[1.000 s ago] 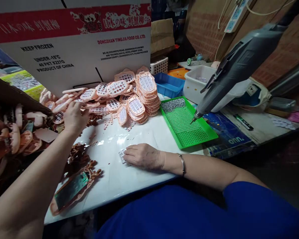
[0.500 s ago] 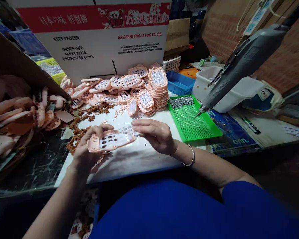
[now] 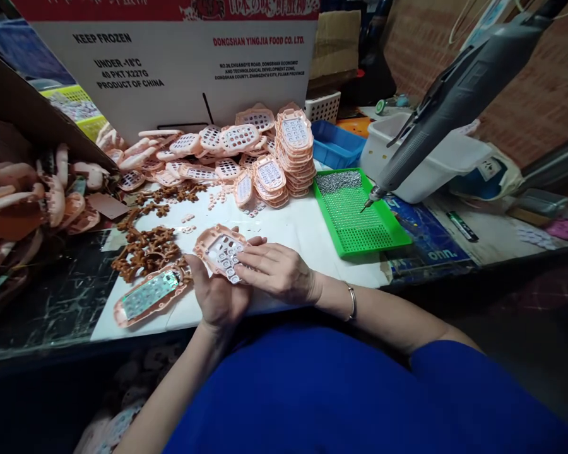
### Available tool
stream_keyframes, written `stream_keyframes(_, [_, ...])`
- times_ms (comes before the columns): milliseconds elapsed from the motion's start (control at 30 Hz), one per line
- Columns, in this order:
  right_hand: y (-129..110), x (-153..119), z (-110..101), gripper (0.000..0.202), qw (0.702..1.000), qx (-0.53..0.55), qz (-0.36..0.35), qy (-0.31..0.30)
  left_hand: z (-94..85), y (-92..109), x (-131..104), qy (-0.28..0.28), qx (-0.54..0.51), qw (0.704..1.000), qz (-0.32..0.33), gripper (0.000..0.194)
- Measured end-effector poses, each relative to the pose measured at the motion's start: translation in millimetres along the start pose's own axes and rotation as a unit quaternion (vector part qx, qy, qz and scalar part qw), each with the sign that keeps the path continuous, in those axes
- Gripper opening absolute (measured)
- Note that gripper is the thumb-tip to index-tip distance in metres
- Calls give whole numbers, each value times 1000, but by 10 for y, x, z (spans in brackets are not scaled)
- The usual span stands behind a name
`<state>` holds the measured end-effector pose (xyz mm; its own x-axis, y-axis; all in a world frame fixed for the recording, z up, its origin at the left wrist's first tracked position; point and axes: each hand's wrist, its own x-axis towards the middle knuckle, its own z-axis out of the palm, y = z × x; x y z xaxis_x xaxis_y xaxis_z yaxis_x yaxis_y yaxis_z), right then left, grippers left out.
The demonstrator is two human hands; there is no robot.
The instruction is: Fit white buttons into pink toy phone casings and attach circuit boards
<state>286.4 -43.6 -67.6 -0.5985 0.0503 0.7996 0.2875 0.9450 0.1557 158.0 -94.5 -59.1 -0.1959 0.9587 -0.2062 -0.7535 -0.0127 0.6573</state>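
My left hand [image 3: 220, 299] holds a pink plastic remote-control-like shell [image 3: 207, 244] from below, palm up, at the near side of the white work surface. A pale rubber keypad [image 3: 227, 260] with round buttons lies over the shell's perforated face, overhanging its near edge. My right hand [image 3: 281, 271] is palm down, its fingers stretched flat across the keypad's right part; its thumb is hidden. Left of my hands a second pink shell [image 3: 123, 315] lies on the surface, with a green circuit board [image 3: 150, 293] in it. Brown, clustered small parts [image 3: 146, 252] lie just behind that.
Pink shells [image 3: 239, 137] are heaped against a white carton [image 3: 180, 57], beside a tall stack [image 3: 295, 154]. A green tray [image 3: 366, 236] holds small metal pieces. An electric screwdriver [image 3: 435, 120] hangs above it. Behind are a blue bin [image 3: 338, 148] and a white tub [image 3: 445, 167].
My left hand has moved right and turned palm up under the shell. My right fingers now lie over the keypad. The shell with the circuit board has come into view. The camera has tilted down.
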Motion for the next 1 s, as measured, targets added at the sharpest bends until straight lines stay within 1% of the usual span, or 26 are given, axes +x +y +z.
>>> stream_keyframes(100, [8,-17,-52,19,1000,-8,-27,4,13,-13,-10,25,-15,1000,0,54])
stream_keyframes(167, [16,-25,-77,20,999,-19,-37,-3,7,-27,-22,33,-17,999,-16,54])
stream_keyframes(267, [23,-32,-74,18,999,-32,-30,-18,-8,-46,-53,13,-12,997,-69,57])
stream_keyframes(333, [29,-35,-52,16,999,-33,-28,-19,-19,-48,-69,6,-15,996,-85,58])
stream_keyframes(400, [37,-35,-32,15,999,-32,-29,-28,-32,-44,-73,10,-18,996,-89,58])
stream_keyframes(600, [38,-29,-30,22,993,-13,-34,-114,-77,-36,-42,14,-25,996,-81,62])
stream_keyframes(667, [30,-37,-26,27,992,8,-39,-122,-85,-23,-21,28,-27,996,-85,62])
stream_keyframes(733, [48,-37,-6,31,992,42,-38,-113,-90,6,4,49,-30,994,-92,59])
stream_keyframes(800, [120,-1,41,33,991,81,-14,-107,-99,50,34,70,-36,994,-71,56])
stream_keyframes(867, [259,103,124,32,984,101,48,-137,-124,98,64,76,-34,996,-43,56])
stream_keyframes(933, [445,284,256,28,963,86,136,-218,-167,135,90,68,-22,997,-41,59])
stream_keyframes(1000, [636,511,435,26,923,56,208,-318,-217,150,105,53,-13,997,-55,64])
